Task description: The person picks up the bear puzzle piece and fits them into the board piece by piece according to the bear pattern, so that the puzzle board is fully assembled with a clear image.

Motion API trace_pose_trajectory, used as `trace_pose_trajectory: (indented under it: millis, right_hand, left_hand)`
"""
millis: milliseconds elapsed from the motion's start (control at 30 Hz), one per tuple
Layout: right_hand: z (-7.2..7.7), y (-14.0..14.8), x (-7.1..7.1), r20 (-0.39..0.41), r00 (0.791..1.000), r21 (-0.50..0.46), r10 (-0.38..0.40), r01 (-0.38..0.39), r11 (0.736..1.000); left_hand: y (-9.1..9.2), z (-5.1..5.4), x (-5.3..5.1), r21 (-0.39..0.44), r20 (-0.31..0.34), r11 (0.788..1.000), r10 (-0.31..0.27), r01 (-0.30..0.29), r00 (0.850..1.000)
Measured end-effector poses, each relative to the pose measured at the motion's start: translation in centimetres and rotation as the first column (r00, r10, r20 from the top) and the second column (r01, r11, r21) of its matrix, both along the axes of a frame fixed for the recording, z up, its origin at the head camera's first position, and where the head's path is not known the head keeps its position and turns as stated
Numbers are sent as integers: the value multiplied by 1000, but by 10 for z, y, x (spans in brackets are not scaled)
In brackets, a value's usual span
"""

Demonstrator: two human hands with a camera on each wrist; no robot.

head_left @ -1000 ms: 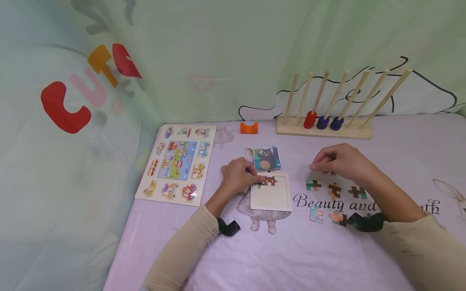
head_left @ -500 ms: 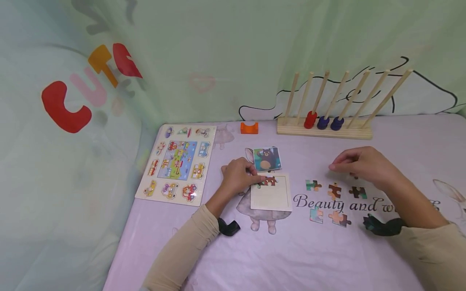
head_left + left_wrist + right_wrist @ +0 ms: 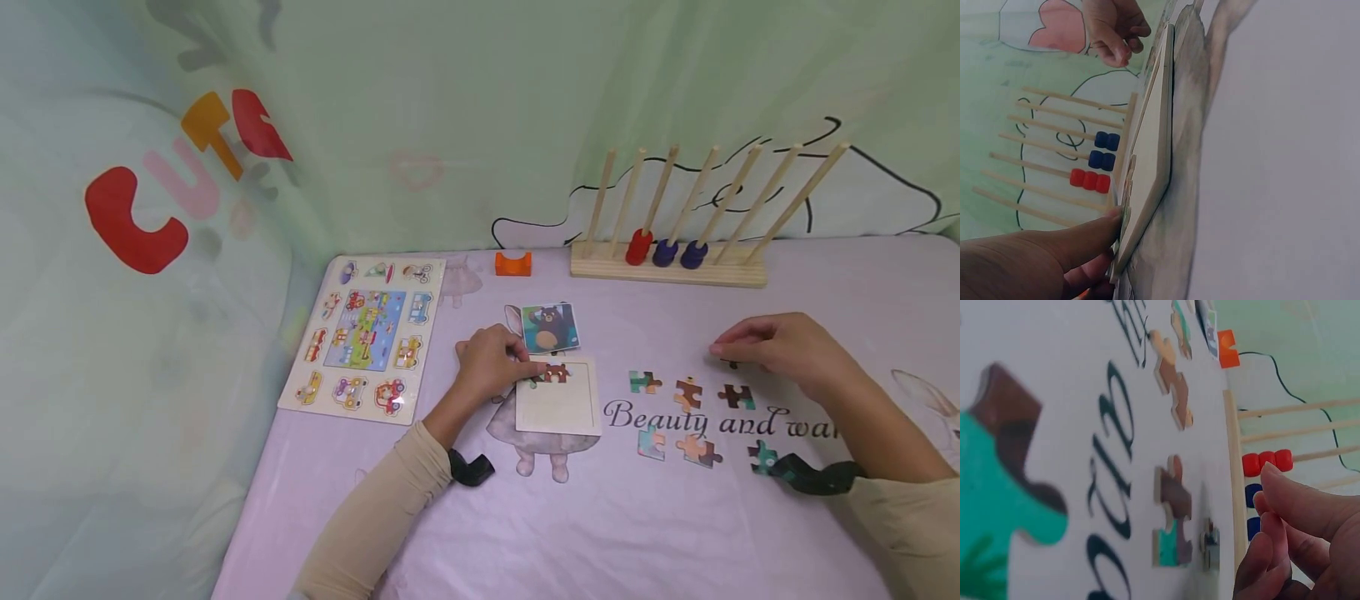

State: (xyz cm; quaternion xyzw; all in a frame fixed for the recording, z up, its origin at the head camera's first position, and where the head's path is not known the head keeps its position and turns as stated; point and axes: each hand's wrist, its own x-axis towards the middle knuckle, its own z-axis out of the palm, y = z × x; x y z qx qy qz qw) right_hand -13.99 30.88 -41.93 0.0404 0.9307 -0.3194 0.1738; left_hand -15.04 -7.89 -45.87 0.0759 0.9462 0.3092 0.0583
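Observation:
My left hand (image 3: 491,360) grips the left edge of a square wooden puzzle board (image 3: 558,412); its thumb lies over the top left corner in the left wrist view. Beside the thumb, brown bear puzzle pieces (image 3: 557,373) sit along the board's top edge. My right hand (image 3: 780,346) hovers over the table with loosely bent fingers and nothing visible between them. Just under it lies a partly hidden puzzle piece (image 3: 1211,547). Several loose pieces lie around, among them a brown one (image 3: 688,393), a dark one with green (image 3: 737,396) and a teal one (image 3: 762,457).
A bear picture card (image 3: 551,327) lies behind the board. At the back stand an orange block (image 3: 513,264) and a wooden peg rack (image 3: 667,268) with red beads (image 3: 639,247) and blue beads. A vehicle puzzle board (image 3: 365,337) lies to the left, near the curtain.
My right hand has moved to the right and slightly toward me, uncovering the teal piece and bringing the fingers over the partly hidden piece. The left hand keeps its place on the board.

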Motion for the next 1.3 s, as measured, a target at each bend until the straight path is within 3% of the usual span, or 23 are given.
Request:
trace_pose_trajectory:
  millis: [467,867,1300]
  right_hand:
    - [-13,21,-1,2,997,30,-74,74,997]
    - [-22,25,-3,-36,998,89,-55,58,994]
    - [-17,19,0,-49,996,75,-71,75,994]
  left_hand:
    - [0,-3,-2,-1,7,1000,4,-4,1000]
    - [-1,2,0,0,0,1000,2,-2,1000]
    - [-1,1,0,12,-9,1000,2,-2,1000]
